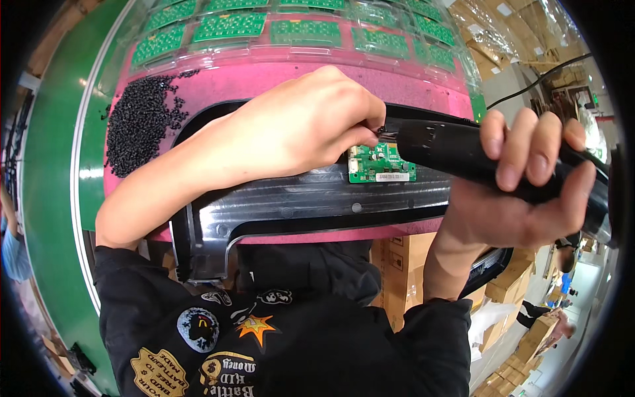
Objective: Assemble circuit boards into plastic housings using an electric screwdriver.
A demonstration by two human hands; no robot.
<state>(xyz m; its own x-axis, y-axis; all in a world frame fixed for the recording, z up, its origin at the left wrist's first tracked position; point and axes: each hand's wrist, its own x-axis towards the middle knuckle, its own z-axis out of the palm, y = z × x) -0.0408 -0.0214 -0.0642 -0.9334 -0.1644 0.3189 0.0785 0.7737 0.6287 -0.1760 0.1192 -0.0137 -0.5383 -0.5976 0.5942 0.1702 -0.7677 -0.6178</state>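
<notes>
My right hand (522, 178) is wrapped round a black electric screwdriver (443, 144), held nearly level with its tip toward the left. At that tip my left hand (324, 126) is closed in a pinch, thumb and finger on a small black screw (380, 131), mostly hidden by the fingers. Just below the tip, a green circuit board (380, 167) with white connectors and a white label lies in a long, glossy black plastic housing (297, 205). My left forearm crosses over the housing's left end.
A heap of small black screws (142, 122) lies on the pink mat (231, 79) at the left. Clear plastic trays (264, 49) of green circuit boards stand at the back. A black cable (539, 79) runs at the far right. Cardboard boxes (397, 271) stand below the table edge.
</notes>
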